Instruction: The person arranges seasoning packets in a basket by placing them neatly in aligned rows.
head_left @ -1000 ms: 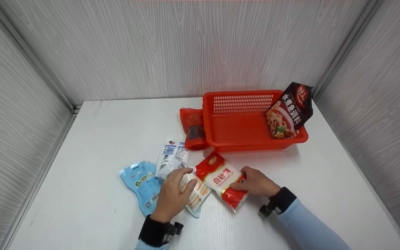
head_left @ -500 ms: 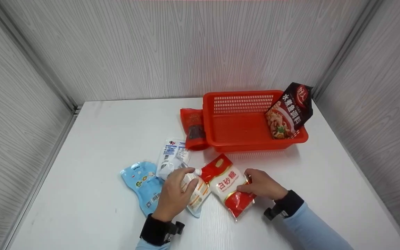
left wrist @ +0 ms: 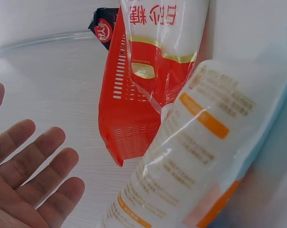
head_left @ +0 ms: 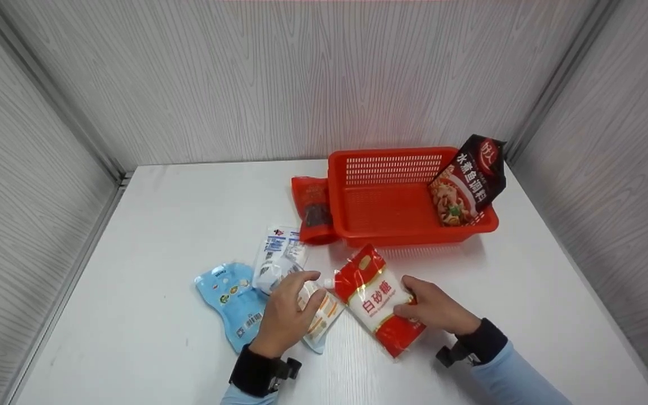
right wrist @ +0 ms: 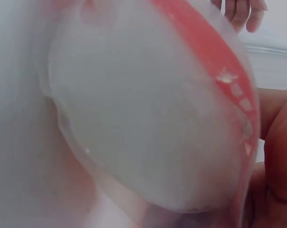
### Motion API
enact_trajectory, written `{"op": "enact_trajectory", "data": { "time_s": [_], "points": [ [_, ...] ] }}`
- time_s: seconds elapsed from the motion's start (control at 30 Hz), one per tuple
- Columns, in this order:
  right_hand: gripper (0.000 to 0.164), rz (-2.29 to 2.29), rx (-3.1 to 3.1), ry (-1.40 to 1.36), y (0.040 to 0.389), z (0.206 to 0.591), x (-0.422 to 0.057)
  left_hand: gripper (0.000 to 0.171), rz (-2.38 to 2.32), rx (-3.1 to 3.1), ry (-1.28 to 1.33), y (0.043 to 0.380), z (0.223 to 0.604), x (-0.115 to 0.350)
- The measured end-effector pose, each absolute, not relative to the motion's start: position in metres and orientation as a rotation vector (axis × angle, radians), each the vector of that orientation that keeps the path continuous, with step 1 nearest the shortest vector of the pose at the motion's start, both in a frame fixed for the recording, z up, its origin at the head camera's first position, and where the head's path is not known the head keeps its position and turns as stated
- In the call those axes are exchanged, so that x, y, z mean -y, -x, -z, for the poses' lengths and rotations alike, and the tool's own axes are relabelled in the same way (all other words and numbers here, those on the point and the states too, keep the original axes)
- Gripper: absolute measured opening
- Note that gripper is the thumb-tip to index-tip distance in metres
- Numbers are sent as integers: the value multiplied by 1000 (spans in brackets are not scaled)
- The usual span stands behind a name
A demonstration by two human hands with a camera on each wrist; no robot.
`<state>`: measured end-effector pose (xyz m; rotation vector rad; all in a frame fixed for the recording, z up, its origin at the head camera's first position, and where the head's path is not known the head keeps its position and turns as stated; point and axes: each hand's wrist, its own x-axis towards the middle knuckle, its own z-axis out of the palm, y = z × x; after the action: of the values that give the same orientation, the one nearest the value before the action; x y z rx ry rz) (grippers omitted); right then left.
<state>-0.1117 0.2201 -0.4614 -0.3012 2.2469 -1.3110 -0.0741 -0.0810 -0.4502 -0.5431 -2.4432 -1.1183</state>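
My right hand (head_left: 436, 305) grips a red-and-white bag of white sugar (head_left: 379, 298) by its right edge, thumb on the printed front. In the right wrist view the sugar bag (right wrist: 148, 109) fills most of the picture, close and blurred. My left hand (head_left: 288, 315) hovers over a white-and-orange spouted pouch (head_left: 319, 315). Seen from the left wrist, the left hand (left wrist: 34, 175) has its fingers extended and apart from the pouch (left wrist: 181, 156). Left of that hand lies a light blue pouch (head_left: 233, 301). A white packet with blue print (head_left: 280, 247) lies behind, partly covered by clear plastic.
A red basket (head_left: 414, 239) stands at the back right. A black seasoning packet (head_left: 467, 183) leans inside its right end. Against the basket's left side is a red packet (head_left: 314, 209) with a dark lower part. Grey wood-grain walls (head_left: 234, 84) enclose the white table (head_left: 149, 242).
My right hand has drawn the sugar bag a little to the right, away from the white-and-orange pouch, uncovering its white spout. The left hand has barely moved.
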Motion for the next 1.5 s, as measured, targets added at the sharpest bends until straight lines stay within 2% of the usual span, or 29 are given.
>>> {"op": "enact_trajectory", "data": {
  "time_s": [0.57, 0.83, 1.0, 1.27, 1.5],
  "points": [
    [30, 1297, -2264, 558, 107, 449, -227, 35, 1136, 2430, 588, 91, 436, 83],
    [36, 1342, -2153, 588, 113, 436, -227, 36, 1148, 2365, 573, 96, 427, 84],
    [44, 1493, -2123, 545, 119, 426, -223, 44, 1194, 2283, 539, 102, 422, 81],
    [51, 1839, -2135, 512, 125, 416, -207, 53, 1512, 2167, 452, 115, 422, 69],
    [53, 2124, -2097, 396, 129, 406, -186, 47, 2003, 2042, 505, 114, 407, 43]
  ]
}}
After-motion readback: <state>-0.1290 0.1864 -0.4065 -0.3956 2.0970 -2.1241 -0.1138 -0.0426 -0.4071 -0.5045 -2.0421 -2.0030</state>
